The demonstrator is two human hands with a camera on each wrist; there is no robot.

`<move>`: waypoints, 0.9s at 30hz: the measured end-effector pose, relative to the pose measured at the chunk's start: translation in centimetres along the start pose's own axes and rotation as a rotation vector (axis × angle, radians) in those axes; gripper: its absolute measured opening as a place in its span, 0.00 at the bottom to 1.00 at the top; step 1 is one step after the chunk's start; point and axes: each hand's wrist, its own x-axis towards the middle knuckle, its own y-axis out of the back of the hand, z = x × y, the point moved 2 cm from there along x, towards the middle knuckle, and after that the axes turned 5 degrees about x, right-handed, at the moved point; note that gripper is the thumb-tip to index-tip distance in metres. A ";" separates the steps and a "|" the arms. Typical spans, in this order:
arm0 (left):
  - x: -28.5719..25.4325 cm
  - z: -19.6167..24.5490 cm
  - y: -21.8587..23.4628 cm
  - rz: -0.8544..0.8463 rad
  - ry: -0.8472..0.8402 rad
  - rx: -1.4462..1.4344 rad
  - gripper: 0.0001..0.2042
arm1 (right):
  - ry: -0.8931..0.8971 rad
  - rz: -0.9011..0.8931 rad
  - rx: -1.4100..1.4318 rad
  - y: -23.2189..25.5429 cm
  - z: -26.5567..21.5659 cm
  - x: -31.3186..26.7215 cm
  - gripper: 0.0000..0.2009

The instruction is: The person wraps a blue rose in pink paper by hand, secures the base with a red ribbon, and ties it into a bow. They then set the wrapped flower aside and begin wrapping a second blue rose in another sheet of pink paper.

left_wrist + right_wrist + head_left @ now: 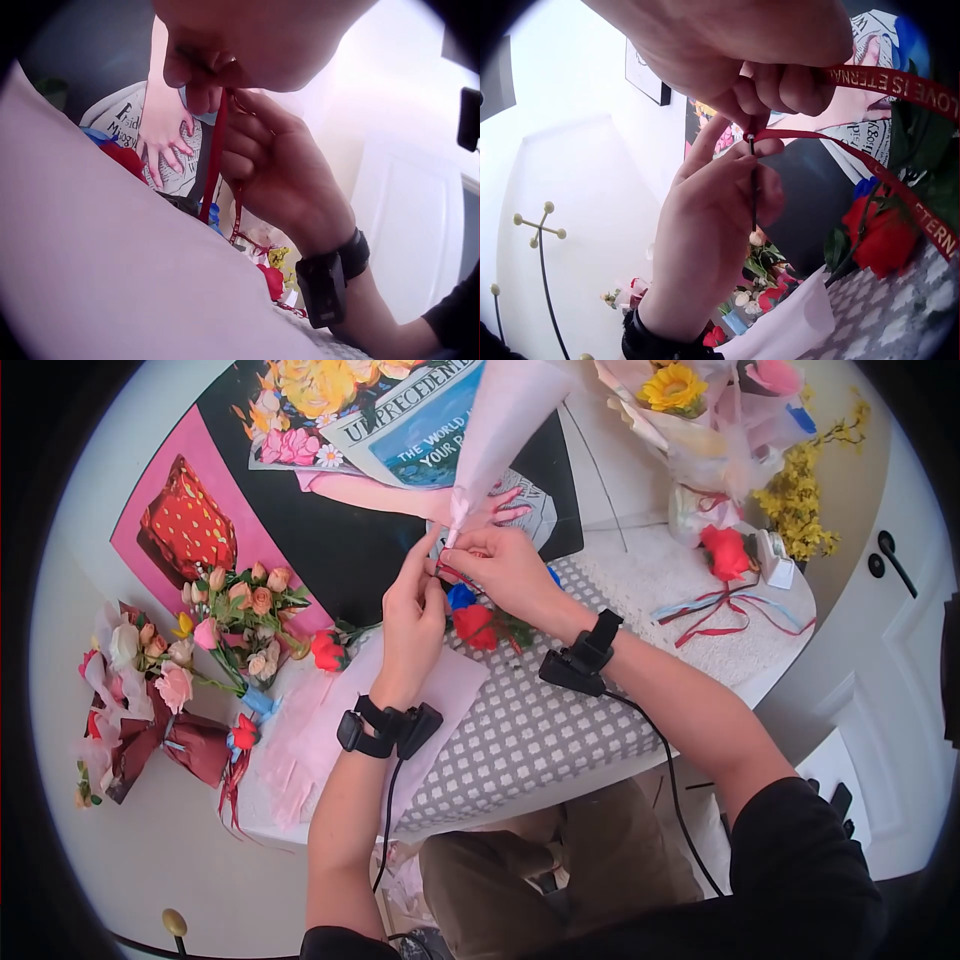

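1. Currently, both hands are raised above a grey dotted cloth (pixel 520 735) and brought together at the narrow lower end of a pink paper cone (pixel 508 425).
2. The left hand (pixel 415 608) is held upright, index finger extended; what is pinched by it cannot be told.
3. The right hand (pixel 512 568) is angled inward, its fingers curled closely round a red ribbon (pixel 892 85).
4. By the right wrist view alone, gold lettering, "LOVE IS ETERNAL", is disclosed on the ribbon, as is a thin dark rod (pixel 754 191) at the left fingers.
5. By the head view, the cone's wide upper body is shown.
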 end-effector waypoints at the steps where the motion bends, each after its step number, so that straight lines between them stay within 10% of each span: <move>1: 0.0 -0.2 0.1 -0.062 0.015 0.016 0.19 | -0.002 -0.001 0.001 -0.1 0.1 0.0 0.11; 27: 0.6 -1.1 0.5 -0.185 0.226 -0.394 0.16 | 0.018 -0.015 0.003 0.0 0.9 0.2 0.14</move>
